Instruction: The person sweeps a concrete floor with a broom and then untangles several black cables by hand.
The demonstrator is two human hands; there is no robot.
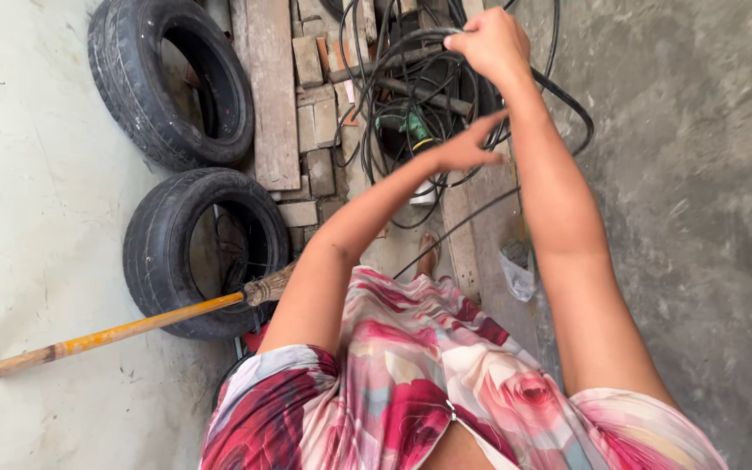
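Observation:
A tangle of thin black cable lies coiled over wood and bricks at the top middle. My right hand is closed around a bundle of those cable loops, lifted above the pile. My left hand reaches in just below it with fingers spread, touching loose strands of the cable. One strand trails down toward my floral dress.
Two black tyres lean at the left wall. A broom with a yellow wooden handle lies across the lower tyre. Planks and bricks sit beside the cable. A small plastic bag rests on the concrete floor.

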